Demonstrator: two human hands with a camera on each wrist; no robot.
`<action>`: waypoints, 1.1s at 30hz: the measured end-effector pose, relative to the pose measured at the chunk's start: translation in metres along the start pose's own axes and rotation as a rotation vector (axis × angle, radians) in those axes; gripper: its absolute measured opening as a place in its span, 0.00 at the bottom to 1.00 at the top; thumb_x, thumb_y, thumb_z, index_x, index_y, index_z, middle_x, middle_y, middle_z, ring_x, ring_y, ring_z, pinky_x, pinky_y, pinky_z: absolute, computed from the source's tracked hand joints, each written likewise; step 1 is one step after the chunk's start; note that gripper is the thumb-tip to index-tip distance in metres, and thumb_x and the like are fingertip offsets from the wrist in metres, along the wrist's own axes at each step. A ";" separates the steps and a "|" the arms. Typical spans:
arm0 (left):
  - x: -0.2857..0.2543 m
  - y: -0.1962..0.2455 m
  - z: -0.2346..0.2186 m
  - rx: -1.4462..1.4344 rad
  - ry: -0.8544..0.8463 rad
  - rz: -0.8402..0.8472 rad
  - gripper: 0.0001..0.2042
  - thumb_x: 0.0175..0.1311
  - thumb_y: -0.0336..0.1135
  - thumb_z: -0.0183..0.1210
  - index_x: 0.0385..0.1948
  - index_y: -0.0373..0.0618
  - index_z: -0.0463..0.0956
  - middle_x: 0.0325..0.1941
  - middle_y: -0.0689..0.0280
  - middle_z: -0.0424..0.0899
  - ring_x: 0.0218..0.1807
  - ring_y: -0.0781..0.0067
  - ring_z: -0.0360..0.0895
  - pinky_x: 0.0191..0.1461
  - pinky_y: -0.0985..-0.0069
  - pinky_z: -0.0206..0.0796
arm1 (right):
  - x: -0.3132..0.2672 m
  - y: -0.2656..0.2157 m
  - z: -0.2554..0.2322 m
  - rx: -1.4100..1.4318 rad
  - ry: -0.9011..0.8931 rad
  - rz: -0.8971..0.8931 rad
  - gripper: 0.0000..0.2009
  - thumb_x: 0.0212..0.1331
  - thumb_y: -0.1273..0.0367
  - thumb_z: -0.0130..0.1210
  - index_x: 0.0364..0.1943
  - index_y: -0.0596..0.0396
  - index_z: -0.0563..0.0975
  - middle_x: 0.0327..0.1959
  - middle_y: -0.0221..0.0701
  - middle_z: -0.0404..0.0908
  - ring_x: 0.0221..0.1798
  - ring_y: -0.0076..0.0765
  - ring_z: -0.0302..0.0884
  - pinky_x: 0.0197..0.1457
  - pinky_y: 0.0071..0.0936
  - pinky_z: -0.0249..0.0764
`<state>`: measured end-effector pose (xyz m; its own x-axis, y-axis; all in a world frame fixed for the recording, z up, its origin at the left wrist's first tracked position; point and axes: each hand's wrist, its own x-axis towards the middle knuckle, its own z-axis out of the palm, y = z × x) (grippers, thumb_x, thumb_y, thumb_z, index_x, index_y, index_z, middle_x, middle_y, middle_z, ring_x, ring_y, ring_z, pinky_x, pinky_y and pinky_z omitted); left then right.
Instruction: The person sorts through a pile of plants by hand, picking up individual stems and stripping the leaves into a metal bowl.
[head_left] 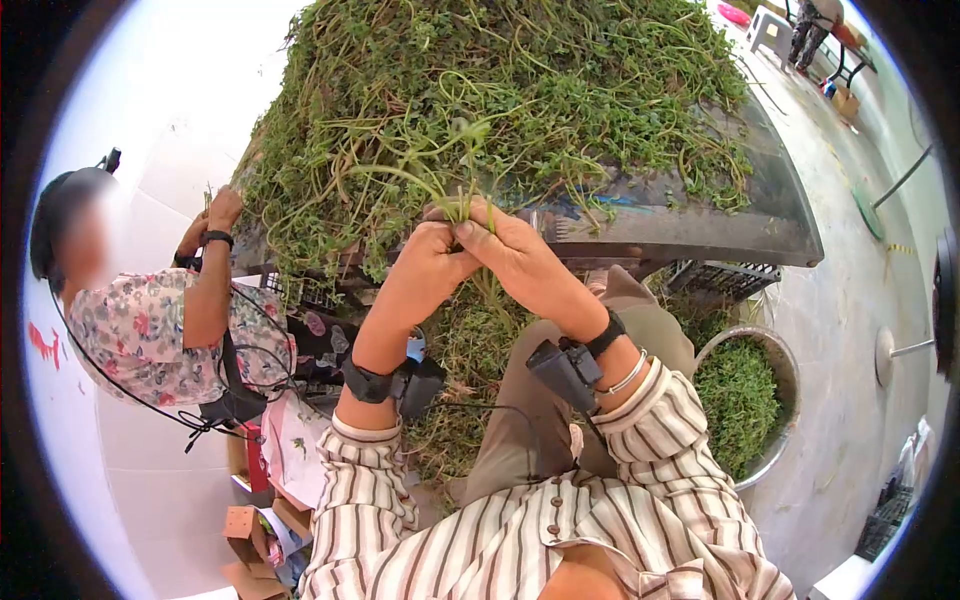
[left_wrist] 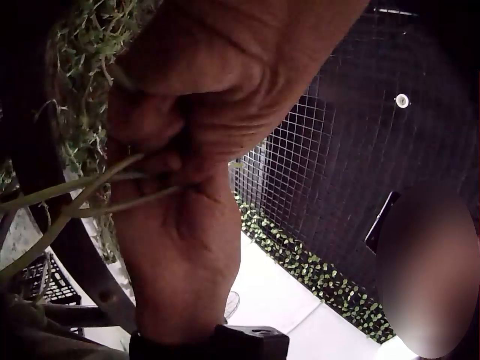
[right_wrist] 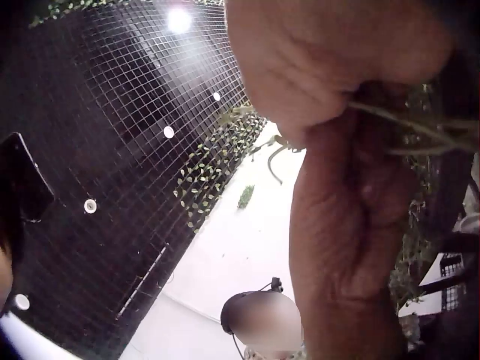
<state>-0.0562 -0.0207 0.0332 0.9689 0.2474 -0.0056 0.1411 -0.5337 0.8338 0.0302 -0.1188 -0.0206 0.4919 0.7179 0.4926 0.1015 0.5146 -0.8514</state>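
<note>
Both hands are together at the front edge of the table, gripping a small bunch of long green stems (head_left: 462, 203). My left hand (head_left: 425, 268) has its fingers curled round the stems, thumb against the right hand. My right hand (head_left: 525, 262) pinches the same bunch, its thumb laid over the front. Leafy tops of the bunch rise above the knuckles, and stem ends hang below the palms. In the left wrist view, thin stems (left_wrist: 60, 204) stick out from between the two hands. The fingertips are partly hidden there.
A large heap of leafy greens (head_left: 500, 90) covers the dark table (head_left: 740, 235). More cut greens (head_left: 450, 400) lie on the floor below. At right stands a metal basin (head_left: 790, 385) filled with greens. Another person (head_left: 170, 320) works at left, beside cardboard boxes (head_left: 245, 525).
</note>
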 end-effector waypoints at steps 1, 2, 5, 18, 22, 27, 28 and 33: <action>0.001 0.002 0.004 -0.046 0.009 -0.026 0.10 0.58 0.34 0.54 0.27 0.34 0.72 0.20 0.73 0.68 0.23 0.85 0.61 0.26 0.81 0.56 | 0.001 0.002 0.001 0.001 0.046 -0.012 0.12 0.64 0.66 0.42 0.40 0.62 0.70 0.30 0.29 0.69 0.35 0.22 0.63 0.40 0.22 0.64; 0.002 0.004 0.006 -0.093 0.019 -0.052 0.10 0.58 0.33 0.54 0.26 0.34 0.72 0.20 0.73 0.68 0.23 0.84 0.61 0.26 0.81 0.55 | 0.000 0.002 0.001 0.002 0.047 -0.012 0.12 0.64 0.66 0.42 0.40 0.62 0.70 0.30 0.29 0.69 0.35 0.22 0.63 0.40 0.22 0.64; 0.008 0.000 0.012 -0.134 -0.030 -0.093 0.10 0.58 0.34 0.54 0.28 0.34 0.73 0.21 0.74 0.69 0.23 0.86 0.61 0.25 0.83 0.54 | -0.002 -0.007 0.002 0.088 0.182 0.124 0.12 0.63 0.65 0.42 0.37 0.62 0.71 0.26 0.28 0.69 0.32 0.21 0.63 0.36 0.22 0.64; -0.002 0.037 -0.013 0.202 0.529 0.136 0.09 0.59 0.31 0.56 0.38 0.41 0.78 0.25 0.73 0.76 0.21 0.88 0.63 0.23 0.85 0.56 | 0.002 -0.016 -0.008 0.359 0.544 0.041 0.10 0.67 0.65 0.39 0.30 0.54 0.66 0.20 0.25 0.68 0.20 0.22 0.65 0.22 0.23 0.66; -0.003 0.073 -0.015 0.346 0.671 0.436 0.10 0.57 0.29 0.57 0.40 0.42 0.78 0.24 0.71 0.73 0.21 0.87 0.62 0.23 0.85 0.55 | 0.001 -0.012 -0.008 -0.033 0.496 0.075 0.08 0.65 0.67 0.41 0.32 0.56 0.65 0.18 0.31 0.66 0.18 0.29 0.64 0.23 0.31 0.64; 0.012 0.078 -0.005 0.369 0.514 0.380 0.14 0.53 0.31 0.60 0.43 0.42 0.77 0.20 0.68 0.69 0.20 0.80 0.63 0.25 0.81 0.57 | -0.003 -0.022 -0.002 -0.397 0.434 -0.024 0.06 0.62 0.71 0.45 0.34 0.59 0.63 0.20 0.44 0.67 0.22 0.51 0.67 0.26 0.40 0.62; 0.015 0.077 -0.006 0.345 0.465 0.305 0.14 0.53 0.31 0.60 0.43 0.42 0.77 0.19 0.68 0.69 0.21 0.78 0.64 0.26 0.79 0.59 | -0.004 -0.017 -0.002 -0.467 0.404 -0.051 0.06 0.59 0.72 0.46 0.34 0.59 0.63 0.22 0.46 0.68 0.25 0.55 0.68 0.26 0.41 0.63; 0.018 0.066 -0.009 0.226 0.460 0.361 0.09 0.56 0.33 0.58 0.34 0.37 0.79 0.20 0.64 0.75 0.22 0.78 0.67 0.28 0.79 0.60 | -0.006 -0.021 -0.002 -0.649 0.326 -0.129 0.07 0.53 0.75 0.48 0.34 0.58 0.63 0.24 0.48 0.71 0.30 0.60 0.70 0.28 0.44 0.65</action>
<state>-0.0316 -0.0443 0.0933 0.7841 0.3155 0.5345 -0.0902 -0.7942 0.6010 0.0264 -0.1347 -0.0064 0.6633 0.4424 0.6036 0.6173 0.1324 -0.7755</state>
